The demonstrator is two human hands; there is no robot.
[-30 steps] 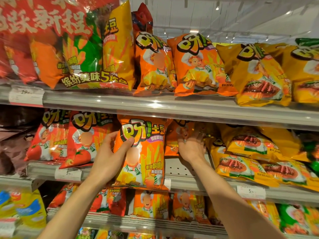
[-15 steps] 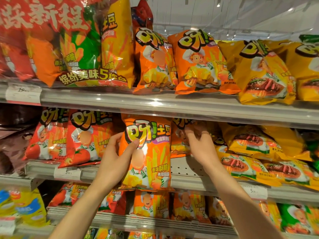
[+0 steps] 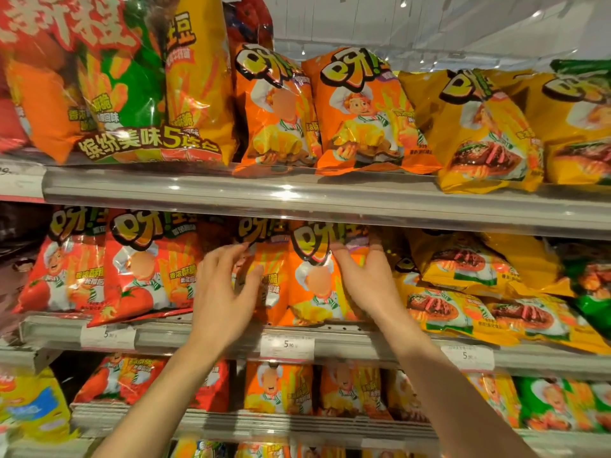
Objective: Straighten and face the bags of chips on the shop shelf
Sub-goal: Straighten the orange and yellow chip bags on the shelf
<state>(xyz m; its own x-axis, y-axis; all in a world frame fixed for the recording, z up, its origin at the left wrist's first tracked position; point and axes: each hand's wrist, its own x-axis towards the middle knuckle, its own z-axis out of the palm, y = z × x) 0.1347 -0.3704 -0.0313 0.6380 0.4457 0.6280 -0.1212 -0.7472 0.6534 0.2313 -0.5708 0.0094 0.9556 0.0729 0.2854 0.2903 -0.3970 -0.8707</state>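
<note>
Two hands: both reach up to the middle shelf [image 3: 330,338], forearms bare, rising from the bottom edge of the view.
Left hand [image 3: 224,292]: fingers spread wide and nearly straight, laid against the left orange chip bag [image 3: 261,279]; thumb out toward the right, nothing gripped.
Right hand [image 3: 363,279]: fingers straight and together, pressed flat on the right side of the front orange chip bag [image 3: 314,276], fingertips near the bag's top.
Front orange chip bag: upright at the middle shelf's front edge, face forward, partly overlapping the left orange chip bag.
Price tags [image 3: 287,346]: white slips along the middle shelf's front rail, one right below the two orange bags.
Red tomato bags [image 3: 142,266]: left part of the middle shelf, leaning a little over its front edge.
Yellow steak bags [image 3: 463,292]: right part of the middle shelf, lying tilted and piled on each other.
Lower shelf [image 3: 251,421]: a row of smaller red, orange and green bags.
Top shelf [image 3: 297,196]: large multipack [image 3: 115,94] at its left end, then orange and yellow bags standing toward the right end.
</note>
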